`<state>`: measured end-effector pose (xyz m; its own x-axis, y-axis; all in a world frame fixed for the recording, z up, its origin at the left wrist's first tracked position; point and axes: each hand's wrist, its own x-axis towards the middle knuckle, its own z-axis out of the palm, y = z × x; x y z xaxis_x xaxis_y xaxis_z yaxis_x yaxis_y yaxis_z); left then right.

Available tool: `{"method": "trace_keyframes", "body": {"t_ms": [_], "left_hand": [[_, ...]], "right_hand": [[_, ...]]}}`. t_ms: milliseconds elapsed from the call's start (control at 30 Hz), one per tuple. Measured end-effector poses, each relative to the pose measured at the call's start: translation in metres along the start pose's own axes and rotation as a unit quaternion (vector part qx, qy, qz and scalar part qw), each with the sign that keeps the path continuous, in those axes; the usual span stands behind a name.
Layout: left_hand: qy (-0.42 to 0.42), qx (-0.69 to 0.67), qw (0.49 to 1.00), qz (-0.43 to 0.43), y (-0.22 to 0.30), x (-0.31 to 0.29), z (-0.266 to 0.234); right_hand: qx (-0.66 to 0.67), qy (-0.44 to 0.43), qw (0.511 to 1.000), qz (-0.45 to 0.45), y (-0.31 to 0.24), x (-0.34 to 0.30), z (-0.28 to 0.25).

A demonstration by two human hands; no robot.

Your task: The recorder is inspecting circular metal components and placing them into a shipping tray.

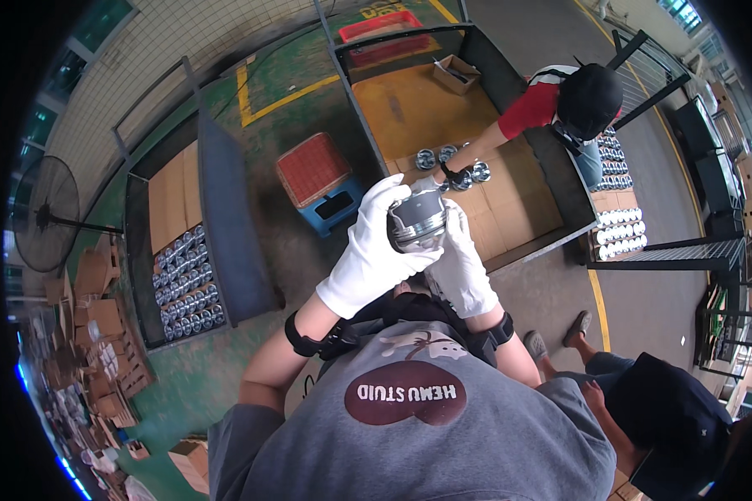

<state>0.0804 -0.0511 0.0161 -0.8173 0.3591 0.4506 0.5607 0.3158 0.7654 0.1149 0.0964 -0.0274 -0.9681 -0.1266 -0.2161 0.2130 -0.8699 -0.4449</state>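
Note:
I hold an engine piston [418,219] up in front of my chest, between both hands. Its crown looks dark grey, and shiny ring grooves run around its side. My left hand [361,250], in a white glove, wraps the piston's left side and underside, thumb across the bottom. My right hand [462,269], also gloved in white, grips its right edge. Beyond my hands, several more pistons [426,159] stand on cardboard in a metal cart [551,240]. A co-worker's arm [480,149] with a red sleeve reaches down to them, partly behind my piston.
A second cart [242,217] on the left holds rows of pistons [188,284] on cardboard. Between the carts stands a blue stool [330,209] with a red woven top. A fan [46,215] is far left. Another person [673,417] is close at my right.

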Motion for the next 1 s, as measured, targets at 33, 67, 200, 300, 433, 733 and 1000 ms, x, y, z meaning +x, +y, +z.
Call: {"method": "trace_keyframes", "body": {"t_ms": [33, 67, 200, 300, 433, 733, 1000], "left_hand": [[0.004, 0.012, 1.000, -0.001, 0.003, 0.001, 0.000], [0.008, 0.025, 1.000, -0.001, 0.004, 0.002, 0.001], [0.033, 0.039, 0.998, -0.024, 0.003, 0.001, 0.004], [0.016, 0.070, 0.997, -0.021, -0.003, -0.001, 0.008], [0.034, 0.008, 0.998, -0.052, -0.002, 0.001, 0.009], [0.027, 0.003, 0.999, -0.017, 0.001, 0.003, 0.006], [0.012, -0.007, 1.000, -0.010, -0.005, 0.000, 0.001]], "right_hand": [[-0.018, 0.006, 1.000, -0.022, -0.001, 0.000, 0.001], [-0.018, 0.005, 1.000, -0.021, 0.000, 0.002, 0.000], [-0.071, -0.029, 0.995, -0.063, 0.004, 0.004, -0.004], [-0.093, -0.025, 0.994, -0.058, 0.003, 0.001, -0.003], [-0.255, 0.005, 0.964, -0.074, 0.014, 0.020, -0.022], [0.207, -0.054, 0.962, 0.172, 0.007, 0.007, -0.004], [0.111, -0.107, 0.984, 0.089, -0.004, 0.000, 0.000]]}}
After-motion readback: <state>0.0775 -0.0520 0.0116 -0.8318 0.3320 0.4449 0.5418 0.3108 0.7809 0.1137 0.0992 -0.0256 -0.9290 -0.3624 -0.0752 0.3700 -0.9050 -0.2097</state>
